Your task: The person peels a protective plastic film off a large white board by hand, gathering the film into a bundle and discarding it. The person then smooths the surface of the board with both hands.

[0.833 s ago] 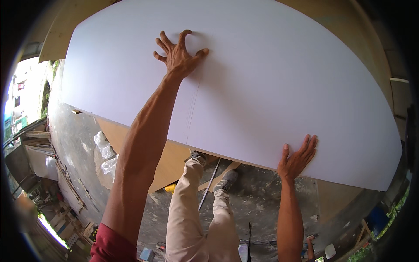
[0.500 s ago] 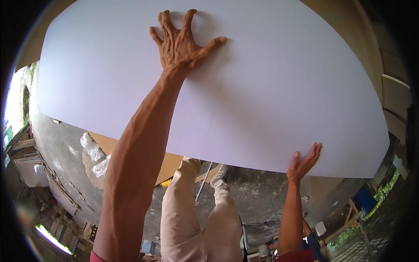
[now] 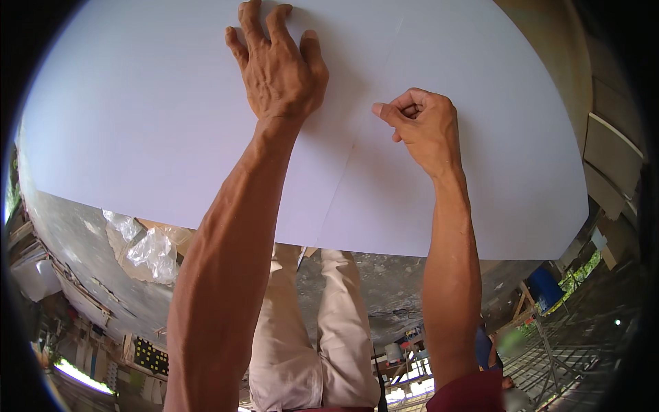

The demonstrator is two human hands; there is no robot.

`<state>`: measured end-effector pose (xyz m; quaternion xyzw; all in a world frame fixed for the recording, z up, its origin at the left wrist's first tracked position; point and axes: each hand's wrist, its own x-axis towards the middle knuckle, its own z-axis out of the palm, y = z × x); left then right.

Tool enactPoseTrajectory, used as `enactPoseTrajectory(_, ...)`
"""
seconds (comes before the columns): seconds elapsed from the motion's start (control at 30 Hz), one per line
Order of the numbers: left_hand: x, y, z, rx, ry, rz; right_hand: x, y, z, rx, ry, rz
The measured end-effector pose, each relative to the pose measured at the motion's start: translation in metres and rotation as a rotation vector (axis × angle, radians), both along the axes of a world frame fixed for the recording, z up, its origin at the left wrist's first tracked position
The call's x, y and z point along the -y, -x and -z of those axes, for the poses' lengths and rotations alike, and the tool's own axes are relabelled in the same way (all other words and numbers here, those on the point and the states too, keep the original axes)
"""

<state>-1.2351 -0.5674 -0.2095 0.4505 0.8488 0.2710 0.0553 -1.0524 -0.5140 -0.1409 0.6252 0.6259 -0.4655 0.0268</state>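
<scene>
A wide white sheet (image 3: 151, 137) spreads in front of me, with a thin faint line (image 3: 353, 145) running down its middle. My left hand (image 3: 281, 75) rests on it left of the line, fingers apart and bent a little, holding nothing. Over the sheet, just right of the line, is my right hand (image 3: 425, 127). Its fingers are curled in and the thumb points at the line; whatever they may hold is hidden.
Below the sheet's near edge lies a grey floor (image 3: 75, 220) with crumpled clear plastic (image 3: 154, 254) at the left. A blue drum (image 3: 546, 287) stands at the right. Part of another person in dark blue (image 3: 486, 349) shows behind my right arm.
My right hand has left the sheet's near edge and moved up and left toward the middle line, its fingers now curled. My left hand's thumb has drawn in closer to its fingers.
</scene>
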Motion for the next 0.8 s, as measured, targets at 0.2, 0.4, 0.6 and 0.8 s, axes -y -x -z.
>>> enactPoseTrajectory(0.2, -0.011, -0.002, -0.006, 0.045, 0.029, -0.015, -0.019, 0.007, 0.005, -0.041, 0.066, 0.039)
enactPoseTrajectory(0.4, -0.010, 0.000, -0.011, 0.071, 0.001, -0.004, -0.017, 0.013, 0.000, 0.011, 0.042, 0.059)
enactPoseTrajectory(0.6, -0.009, 0.000, -0.009, 0.066, 0.020, 0.008, -0.013, 0.023, 0.007, 0.121, -0.043, 0.041)
enactPoseTrajectory(0.8, -0.009, 0.000, -0.007, 0.048, 0.004, 0.016, -0.004, 0.025, 0.010, 0.110, -0.104, 0.101)
